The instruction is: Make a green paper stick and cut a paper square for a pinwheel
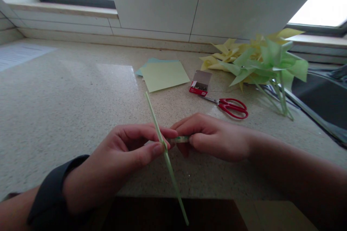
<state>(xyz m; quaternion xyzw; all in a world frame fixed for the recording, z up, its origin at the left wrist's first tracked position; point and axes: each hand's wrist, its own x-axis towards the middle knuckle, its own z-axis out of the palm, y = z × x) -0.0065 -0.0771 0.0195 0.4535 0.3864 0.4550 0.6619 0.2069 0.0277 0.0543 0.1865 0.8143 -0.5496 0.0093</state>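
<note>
Between the thumb and fingers of my left hand [127, 155] is a thin, light green rolled paper stick [171, 173], held slanted near its middle. Its lower end reaches past the counter's front edge. My right hand [214, 138] grips a small roll of patterned tape [182, 139], pale with green marks, close beside the stick. The fingertips of both hands meet around the tape, and part of the roll is hidden. Whether a tape end sticks to the paper stick cannot be made out.
Beyond my hands lie sheets of pale yellow and blue paper [166, 75], an opened small red box [198, 88] of metal pins and red-handled scissors [233, 108]. Green and yellow paper pinwheels [271, 57] rest at right by the sink [322, 94]. A printed sheet [21, 54] lies far left.
</note>
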